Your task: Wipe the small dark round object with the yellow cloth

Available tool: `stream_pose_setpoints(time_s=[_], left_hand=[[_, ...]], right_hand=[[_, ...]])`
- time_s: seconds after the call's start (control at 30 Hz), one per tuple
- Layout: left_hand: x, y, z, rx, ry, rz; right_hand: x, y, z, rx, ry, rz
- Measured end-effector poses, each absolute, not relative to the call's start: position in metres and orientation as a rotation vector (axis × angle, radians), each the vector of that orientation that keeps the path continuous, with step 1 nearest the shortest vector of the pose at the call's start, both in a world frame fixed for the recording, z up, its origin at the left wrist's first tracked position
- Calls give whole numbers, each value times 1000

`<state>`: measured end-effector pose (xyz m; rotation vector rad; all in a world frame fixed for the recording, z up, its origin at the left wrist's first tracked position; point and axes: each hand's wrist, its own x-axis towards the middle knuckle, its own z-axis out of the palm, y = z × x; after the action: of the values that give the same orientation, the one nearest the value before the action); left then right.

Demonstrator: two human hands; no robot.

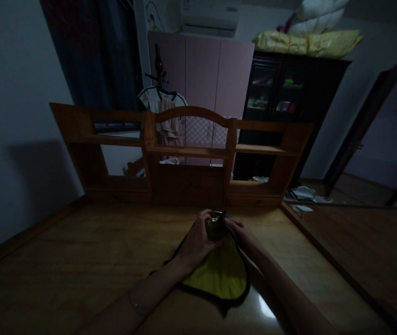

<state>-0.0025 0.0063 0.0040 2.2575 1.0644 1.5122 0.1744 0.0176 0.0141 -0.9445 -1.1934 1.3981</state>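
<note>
While the left hand clasps a cup toward the worktop's back edge, the right hand pinches a cloth, seemingly wiping; the next wipe needs steadiness.

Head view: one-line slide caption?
Left hand holds a dark cup while the right hand grips a dark-edged yellow cloth at its rim, over a wooden surface.

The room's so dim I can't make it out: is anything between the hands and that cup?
Nothing visible separates the left hand from the dark, shiny cup; it grips it directly. At the right hand, the yellow, dark-edged cloth seems to come between it and the cup.
</note>
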Motion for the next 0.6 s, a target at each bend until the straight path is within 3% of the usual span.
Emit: stream_pose_setpoints(time_s=[0.6], left_hand=[[-3,6,6,2209,1048,1416]], right_hand=[[172,3,24,-759,-1187,1703]])
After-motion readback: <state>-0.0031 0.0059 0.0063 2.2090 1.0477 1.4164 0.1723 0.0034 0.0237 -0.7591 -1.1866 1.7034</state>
